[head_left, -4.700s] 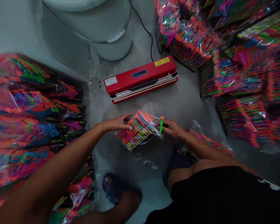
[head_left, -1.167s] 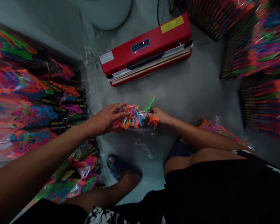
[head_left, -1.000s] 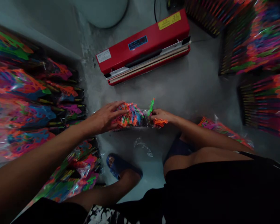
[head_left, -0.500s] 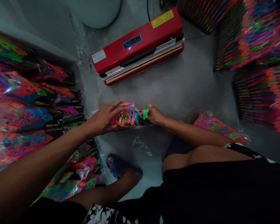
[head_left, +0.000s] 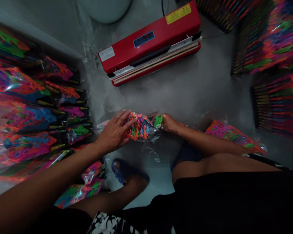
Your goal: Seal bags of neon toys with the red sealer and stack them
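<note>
Over floor [head_left: 217, 94], left hand [head_left: 115, 131] grips bag [head_left: 140, 127]; right hand [head_left: 169, 123], fingertips hidden, holds green piece [head_left: 158, 121].

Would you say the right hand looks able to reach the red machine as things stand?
Probably yes: only floor shows between the right hand and the red machine, though that hand appears to hold a green piece.

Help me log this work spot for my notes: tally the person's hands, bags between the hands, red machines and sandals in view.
Hands: 2 (left hand, right hand)
Bag between them: 1
Red machine: 1
Sandals: 2 (left sandal; right sandal, partly hidden)
Total: 6
</note>
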Demonstrator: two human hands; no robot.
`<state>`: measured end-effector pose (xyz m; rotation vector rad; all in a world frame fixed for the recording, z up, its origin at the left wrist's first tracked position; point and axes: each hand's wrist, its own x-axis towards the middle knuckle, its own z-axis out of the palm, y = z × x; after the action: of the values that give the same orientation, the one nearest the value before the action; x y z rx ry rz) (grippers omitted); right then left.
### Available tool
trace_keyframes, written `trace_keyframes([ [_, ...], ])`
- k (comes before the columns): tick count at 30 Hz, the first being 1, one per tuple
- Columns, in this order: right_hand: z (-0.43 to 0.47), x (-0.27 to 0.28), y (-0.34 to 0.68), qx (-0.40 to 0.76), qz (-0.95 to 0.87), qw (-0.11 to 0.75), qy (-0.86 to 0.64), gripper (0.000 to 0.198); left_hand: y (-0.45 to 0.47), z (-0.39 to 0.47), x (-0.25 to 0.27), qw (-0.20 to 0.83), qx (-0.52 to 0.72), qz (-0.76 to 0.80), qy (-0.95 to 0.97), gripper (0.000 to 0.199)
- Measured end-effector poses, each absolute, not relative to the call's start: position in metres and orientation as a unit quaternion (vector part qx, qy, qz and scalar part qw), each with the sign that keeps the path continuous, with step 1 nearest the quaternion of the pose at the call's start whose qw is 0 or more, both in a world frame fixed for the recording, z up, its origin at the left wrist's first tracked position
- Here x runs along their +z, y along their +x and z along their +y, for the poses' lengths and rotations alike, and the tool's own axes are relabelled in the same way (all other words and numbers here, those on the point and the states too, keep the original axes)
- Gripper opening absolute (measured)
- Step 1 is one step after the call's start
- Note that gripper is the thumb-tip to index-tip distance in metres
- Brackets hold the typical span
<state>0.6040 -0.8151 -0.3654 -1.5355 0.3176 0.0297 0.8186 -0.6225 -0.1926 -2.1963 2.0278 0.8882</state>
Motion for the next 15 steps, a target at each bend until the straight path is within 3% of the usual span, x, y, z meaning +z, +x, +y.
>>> trace_keyframes([
  [6,-0.816,-0.365,0.605,-0.022,0.109,0.653,-0.749,0.027,0.796,-0.6,-0.199,-0.014,0.248,0.642,-0.725,0.092],
  [15,-0.83,-0.357,0.614,0.052,0.053,0.569,-0.819,0.033,0.792,-0.591,-0.205,-0.012,0.221,0.654,-0.723,0.094],
])
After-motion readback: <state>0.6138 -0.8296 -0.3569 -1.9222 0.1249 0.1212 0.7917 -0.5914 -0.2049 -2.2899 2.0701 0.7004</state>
